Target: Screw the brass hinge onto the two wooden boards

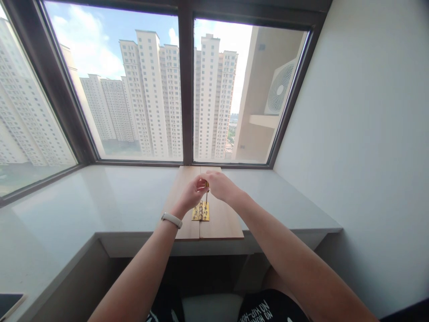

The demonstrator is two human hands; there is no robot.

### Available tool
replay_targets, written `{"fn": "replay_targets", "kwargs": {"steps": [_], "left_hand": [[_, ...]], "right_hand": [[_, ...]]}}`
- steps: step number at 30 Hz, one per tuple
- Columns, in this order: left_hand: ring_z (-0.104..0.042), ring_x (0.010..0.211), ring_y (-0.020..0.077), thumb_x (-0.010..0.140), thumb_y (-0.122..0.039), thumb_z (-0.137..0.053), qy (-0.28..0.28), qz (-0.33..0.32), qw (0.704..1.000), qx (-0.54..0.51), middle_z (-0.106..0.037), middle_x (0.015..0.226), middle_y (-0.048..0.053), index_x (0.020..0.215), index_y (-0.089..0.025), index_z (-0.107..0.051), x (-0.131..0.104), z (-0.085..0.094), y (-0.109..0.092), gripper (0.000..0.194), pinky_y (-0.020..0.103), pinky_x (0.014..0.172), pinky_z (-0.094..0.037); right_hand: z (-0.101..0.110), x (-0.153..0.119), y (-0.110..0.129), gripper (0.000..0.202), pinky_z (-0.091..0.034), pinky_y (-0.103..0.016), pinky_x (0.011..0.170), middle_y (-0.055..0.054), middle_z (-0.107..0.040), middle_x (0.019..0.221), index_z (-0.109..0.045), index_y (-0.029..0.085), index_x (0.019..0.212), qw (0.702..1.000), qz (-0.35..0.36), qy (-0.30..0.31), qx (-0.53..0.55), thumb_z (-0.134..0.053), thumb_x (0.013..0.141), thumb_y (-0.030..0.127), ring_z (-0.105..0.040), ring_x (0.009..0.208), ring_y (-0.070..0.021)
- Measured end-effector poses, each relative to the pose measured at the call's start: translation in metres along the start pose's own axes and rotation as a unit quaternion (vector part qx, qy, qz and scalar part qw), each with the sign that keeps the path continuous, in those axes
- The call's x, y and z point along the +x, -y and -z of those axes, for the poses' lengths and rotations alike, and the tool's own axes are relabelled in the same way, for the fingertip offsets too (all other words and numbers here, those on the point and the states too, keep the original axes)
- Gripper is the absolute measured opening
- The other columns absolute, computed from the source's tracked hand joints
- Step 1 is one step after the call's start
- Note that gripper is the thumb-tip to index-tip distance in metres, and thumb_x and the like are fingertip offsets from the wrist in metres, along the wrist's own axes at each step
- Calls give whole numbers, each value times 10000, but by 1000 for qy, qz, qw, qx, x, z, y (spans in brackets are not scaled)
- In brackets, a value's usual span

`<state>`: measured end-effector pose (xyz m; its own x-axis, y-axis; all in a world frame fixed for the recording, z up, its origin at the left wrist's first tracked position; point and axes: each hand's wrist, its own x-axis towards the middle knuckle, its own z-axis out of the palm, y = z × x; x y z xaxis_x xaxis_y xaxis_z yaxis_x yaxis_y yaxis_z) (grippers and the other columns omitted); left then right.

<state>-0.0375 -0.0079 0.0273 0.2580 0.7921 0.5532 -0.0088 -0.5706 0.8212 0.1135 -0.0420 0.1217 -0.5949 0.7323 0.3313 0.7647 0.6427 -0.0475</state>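
A golden butt hinge (205,212) with dark marks, perhaps screws and holes, lies across the seam of two pale wooden boards (222,226). Above it stands a screwdriver (207,197), nearly upright, its thin shaft running down to the far edge of the hinge's right leaf. My right hand (218,184) is closed over the top of its yellowish handle, mostly covering it. From the other side my left hand (195,191) curls its fingers against the same handle, a pale band on its wrist. The exact spot of the tip is too small to tell.
The boards rest on a white windowsill counter (134,197), their near ends reaching slightly past its front edge. Dark window frames (187,89) rise behind, and a white wall (362,112) stands at the right. A dark flat object (10,305) lies at lower left.
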Motion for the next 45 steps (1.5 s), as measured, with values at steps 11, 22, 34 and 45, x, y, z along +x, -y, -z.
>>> {"fn": "replay_targets", "kwargs": {"steps": [11, 22, 34, 45], "left_hand": [[-653, 752, 164, 759, -159, -652, -88, -12, 987, 133, -693, 819, 33, 931, -181, -645, -3, -7, -1, 174, 256, 626, -499], [-687, 987, 229, 814, -289, -711, -36, -1, 995, 91, -709, 1089, 97, 1120, -204, -628, -1, 1, -5, 328, 351, 799, -553], [-672, 822, 183, 831, -257, -659, -68, -1, 994, 87, -703, 933, 72, 1032, -171, -632, 0, 1, -1, 220, 284, 668, -540], [-674, 983, 226, 761, -227, -734, -38, 7, 992, 120, -701, 1032, 76, 1067, -205, -605, -3, -2, -9, 333, 319, 765, -533]], "right_hand": [[0, -1, 20, 335, -445, -324, 741, -140, -686, 967, -635, 157, 1040, 981, -160, -40, -98, -502, 970, 457, -660, 875, -254], [1, 0, 7, 128, -389, -256, 661, -83, -672, 939, -652, 172, 959, 994, -91, -30, -53, -557, 882, 133, -627, 802, -180], [1, -3, 4, 223, -410, -263, 721, -87, -651, 1059, -614, 183, 1083, 995, -74, -58, 10, -625, 909, 322, -620, 883, -184], [0, -2, 11, 138, -397, -269, 694, -84, -684, 978, -643, 188, 1014, 993, -107, -15, -55, -541, 921, 191, -637, 852, -199]]}}
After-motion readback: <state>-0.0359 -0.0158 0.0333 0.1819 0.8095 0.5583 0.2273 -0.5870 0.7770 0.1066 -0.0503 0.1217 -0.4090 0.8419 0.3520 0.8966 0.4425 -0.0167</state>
